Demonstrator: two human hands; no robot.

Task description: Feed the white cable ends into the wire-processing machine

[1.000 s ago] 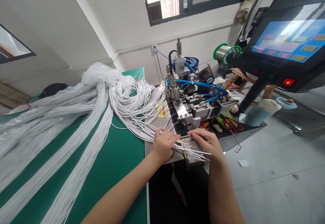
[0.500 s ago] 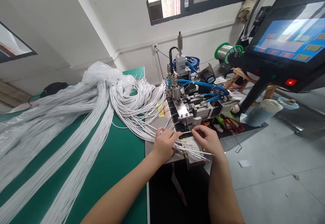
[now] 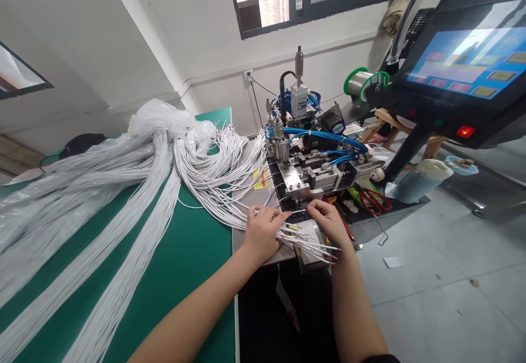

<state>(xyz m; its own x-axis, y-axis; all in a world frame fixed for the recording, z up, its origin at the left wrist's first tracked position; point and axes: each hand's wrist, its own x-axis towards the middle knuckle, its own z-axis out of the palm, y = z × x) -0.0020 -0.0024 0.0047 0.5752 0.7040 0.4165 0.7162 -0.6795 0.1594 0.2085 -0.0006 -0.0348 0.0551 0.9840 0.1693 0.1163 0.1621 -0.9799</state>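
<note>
My left hand [image 3: 263,230] rests on a fan of thin white wires [image 3: 306,241] with stripped ends, its fingers pressing them against a metal plate [image 3: 246,226]. My right hand [image 3: 329,221] pinches a single white wire just in front of the machine's clamp [image 3: 293,181]. The machine [image 3: 312,157] carries blue air hoses and a vertical cylinder. Both hands sit close together at its front edge.
Long bundles of white wire [image 3: 123,198] spread over a green mat [image 3: 193,253] at left, with plastic bags behind. A touchscreen panel [image 3: 464,61] hangs at upper right. A solder spool [image 3: 364,82], red scissors [image 3: 373,201] and a white roll [image 3: 419,179] lie right of the machine.
My right hand has moved a little up and toward the machine's clamp with its wire. My left hand stays on the fanned wires. The view has shifted slightly.
</note>
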